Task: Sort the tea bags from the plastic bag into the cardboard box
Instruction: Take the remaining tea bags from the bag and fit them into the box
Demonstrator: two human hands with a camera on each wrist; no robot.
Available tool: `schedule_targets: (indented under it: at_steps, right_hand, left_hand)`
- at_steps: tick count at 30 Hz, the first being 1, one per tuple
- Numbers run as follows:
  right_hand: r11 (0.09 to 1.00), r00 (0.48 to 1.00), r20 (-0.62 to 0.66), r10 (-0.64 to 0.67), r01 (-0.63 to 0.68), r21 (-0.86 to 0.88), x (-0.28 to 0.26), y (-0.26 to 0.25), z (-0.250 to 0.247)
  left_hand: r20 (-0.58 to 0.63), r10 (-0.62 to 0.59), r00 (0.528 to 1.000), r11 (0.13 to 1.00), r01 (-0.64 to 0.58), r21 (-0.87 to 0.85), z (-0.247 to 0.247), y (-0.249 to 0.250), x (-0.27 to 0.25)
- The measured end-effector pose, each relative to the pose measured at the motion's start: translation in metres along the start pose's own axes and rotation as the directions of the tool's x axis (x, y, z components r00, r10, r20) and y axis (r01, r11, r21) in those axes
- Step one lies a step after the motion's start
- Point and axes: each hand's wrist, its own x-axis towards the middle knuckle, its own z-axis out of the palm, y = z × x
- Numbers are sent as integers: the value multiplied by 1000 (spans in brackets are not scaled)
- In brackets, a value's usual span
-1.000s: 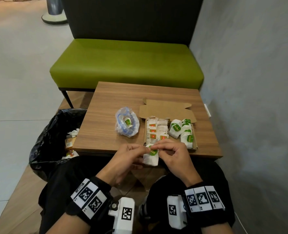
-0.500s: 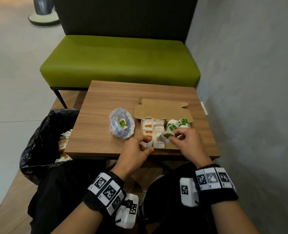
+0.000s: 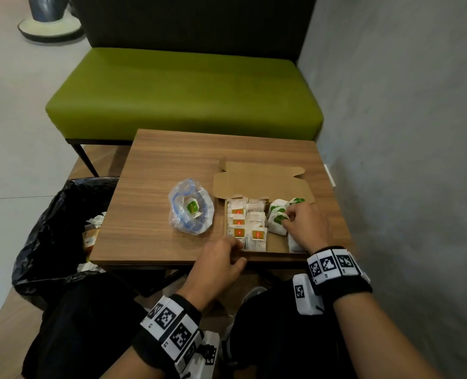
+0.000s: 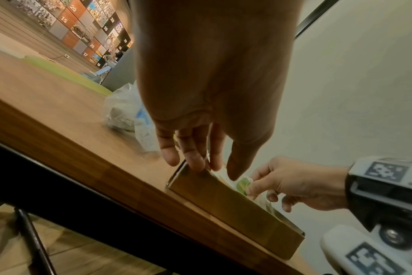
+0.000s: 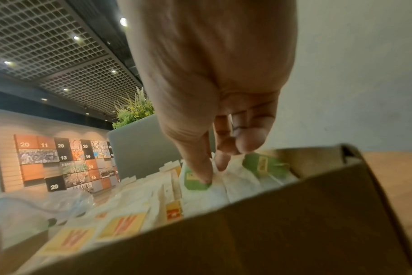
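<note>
At the 3 o'clock side of the box (image 3: 278, 243), my right hand (image 3: 306, 225) reaches in among the green-tagged bags, thumb and forefinger closed narrow on a tea bag (image 3: 277, 222) at its tag end; the wrist view shows my thumb (image 5: 198, 167) pressing right on the green label. My left hand (image 3: 218, 266) sits at the box's 7 o'clock corner, fingers (image 4: 195, 160) nearly straight and resting on the near rim, holding nothing, just steadying the cardboard.

These bags are paper-light and soft, I judge. They crumple rather than resist, so a hard squeeze would only crush the leaf pouch or tear the paper. The stiffest part is the printed tag, and that is where I keep my pinch; the pouch below flops and follows. The string could snag on a neighbour, so I would let go gently and low, sliding the bag between the others rather than dropping it.

Orange-tagged bags (image 3: 239, 222) fill the box's 9 o'clock half in rows. The box itself is thin and light, apt to skid on the smooth table (image 3: 172, 165), hence the left hand's bracing.

At 9 o'clock of the box lies the plastic bag (image 3: 191, 212), slack and crinkly, with one green-tagged bag (image 3: 192, 207) visible inside. That film is slippery and will lift with the bag unless held down.
</note>
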Motion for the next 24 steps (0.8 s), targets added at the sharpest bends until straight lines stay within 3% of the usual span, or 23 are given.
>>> schedule_targets:
  at_steps: [8,12,16,20,24]
  right_hand:
    - [997,993,-101,68,-70,-14,-7,-14,0]
    - [999,998,53,31,-32,14,-9,-15,-5]
    - [994,942,333,-24,59,-93,-13,-16,-3]
    - [975,930,366,29,54,-214,-14,-11,-7]
    - [974,933,360,26,57,-219,-14,-9,-13]
  left_hand:
    - [-8,3,1000,1000,-3,-1,2,-4,2]
    - [-13,8,1000,1000,-8,-7,1,-4,1]
    - [-8,14,1000,1000,-14,-10,0,-3,-1]
    - [-10,16,1000,1000,-16,-7,-1,-1,-2]
    - [-4,20,1000,1000,-20,-10,-2,-1,-1]
